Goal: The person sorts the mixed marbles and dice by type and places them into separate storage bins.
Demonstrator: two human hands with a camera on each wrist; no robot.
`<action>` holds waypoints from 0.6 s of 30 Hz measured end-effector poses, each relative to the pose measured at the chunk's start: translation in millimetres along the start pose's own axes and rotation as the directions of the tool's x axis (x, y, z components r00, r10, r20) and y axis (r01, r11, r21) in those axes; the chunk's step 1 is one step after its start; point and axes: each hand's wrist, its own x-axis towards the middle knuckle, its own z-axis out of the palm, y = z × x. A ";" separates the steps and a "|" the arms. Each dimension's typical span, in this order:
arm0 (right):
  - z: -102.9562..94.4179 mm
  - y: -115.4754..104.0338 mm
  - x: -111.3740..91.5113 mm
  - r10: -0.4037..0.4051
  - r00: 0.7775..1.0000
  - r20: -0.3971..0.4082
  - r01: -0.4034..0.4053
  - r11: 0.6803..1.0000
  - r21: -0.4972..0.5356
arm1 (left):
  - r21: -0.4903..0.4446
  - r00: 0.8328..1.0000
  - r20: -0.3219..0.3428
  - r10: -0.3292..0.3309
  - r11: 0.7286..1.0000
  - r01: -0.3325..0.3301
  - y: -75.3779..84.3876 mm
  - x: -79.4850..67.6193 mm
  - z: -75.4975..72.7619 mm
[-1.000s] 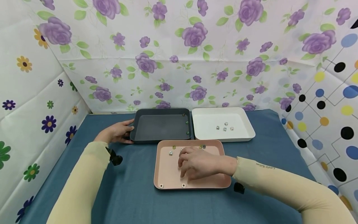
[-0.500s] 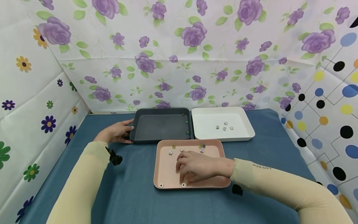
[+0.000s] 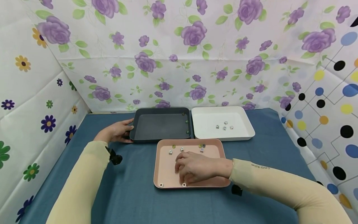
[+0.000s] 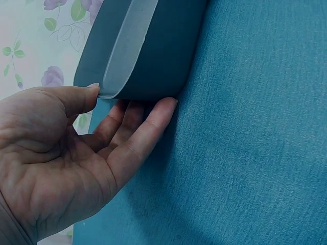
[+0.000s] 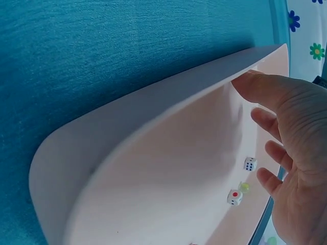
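Observation:
My left hand [image 3: 117,131] is at the left end of a dark grey tray [image 3: 160,127]. In the left wrist view its thumb [image 4: 82,98] lies on the tray's rim while the fingers [image 4: 140,140] bend against the outer wall underneath. My right hand [image 3: 197,167] reaches down into a pink tray [image 3: 162,169], fingertips bent towards a white die [image 3: 184,184] by the front wall. The right wrist view shows the right thumb [image 5: 265,91] at that wall; the index fingertip and this die are hidden there, so whether they pinch it is unclear.
Inside the pink tray lie another front die [image 3: 161,185], several dice further back [image 3: 170,152] and small yellowish and dark pieces [image 3: 174,146]. A white tray [image 3: 201,117] at back right holds several dice [image 3: 224,128]. Small green pieces [image 3: 187,122] line the grey tray's right side.
My right hand has moved left and towards the tray's front, uncovering dice at the back. The front die by its fingertips has shifted slightly right. The left hand stays put.

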 end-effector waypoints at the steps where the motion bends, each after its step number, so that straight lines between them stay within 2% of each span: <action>1: -0.4 -0.1 0.2 -0.002 1.000 -0.002 0.002 1.000 0.000 | 0.000 1.000 0.001 0.000 1.000 0.000 0.1 0.2 0.0; 11: 0.0 -1.0 3.6 -0.027 1.000 -0.002 0.027 0.999 -0.032 | 0.015 1.000 0.000 0.001 1.000 -0.001 0.2 0.1 0.8; 18: 0.8 1.1 2.9 -0.013 1.000 -0.012 0.013 1.000 -0.025 | 0.017 1.000 0.007 0.004 1.000 -0.004 -0.2 -0.6 0.8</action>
